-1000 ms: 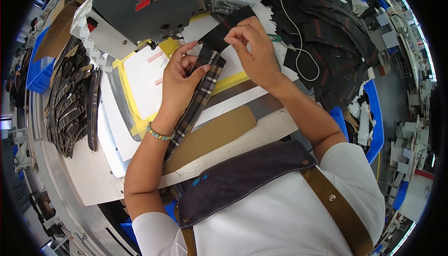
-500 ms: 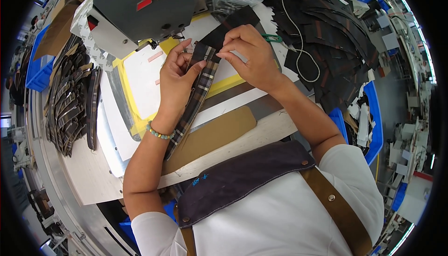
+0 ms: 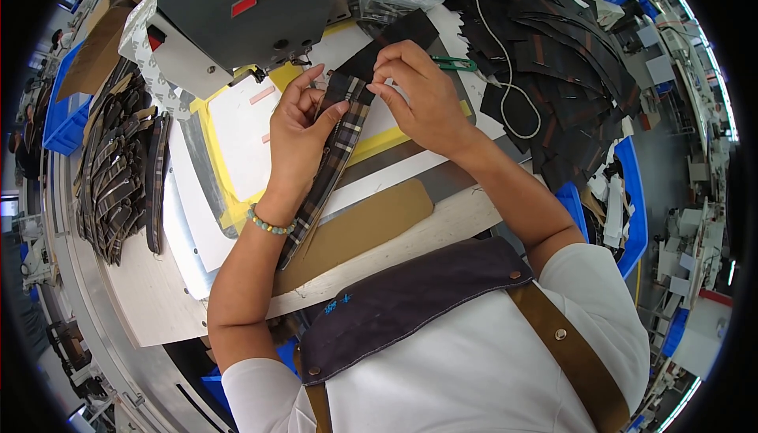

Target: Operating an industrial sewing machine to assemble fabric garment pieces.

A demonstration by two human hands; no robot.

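Left-hand grip: I see the left hand (image 3: 300, 145) closed on the plaid strip (image 3: 341, 145), thumb on top, fingers underneath; presumably this presses its layers together near the upper end.
Right-hand grip: right hand (image 3: 426, 105), thumb and forefinger drawn narrow at the strip's upper corner; from my remote view I cannot tell whether cloth sits between them.
Plaid strip, position: slantwise between the hands, upper end away from the body, lower length along the left wrist; I judge this angle leaves the end within both hands' reach.
Dark band: black cloth (image 3: 399, 33) just beyond the strip's upper end; whether joined to it, I cannot tell.
Work surface: white sheet (image 3: 237, 145) edged with yellow tape (image 3: 217, 157), the tape probably there as a border or fixing.
Near edge: olive-brown panel (image 3: 371, 220), lying flat, partly beneath the strip.
Machine: grey head (image 3: 260, 11), overhanging, close to the left fingers.
Stock, left: piled plaid strips (image 3: 114, 176), apparently grouped for easy reach.
Stock, right: heaped dark pieces (image 3: 572, 62), white cord (image 3: 538, 121) draped across.
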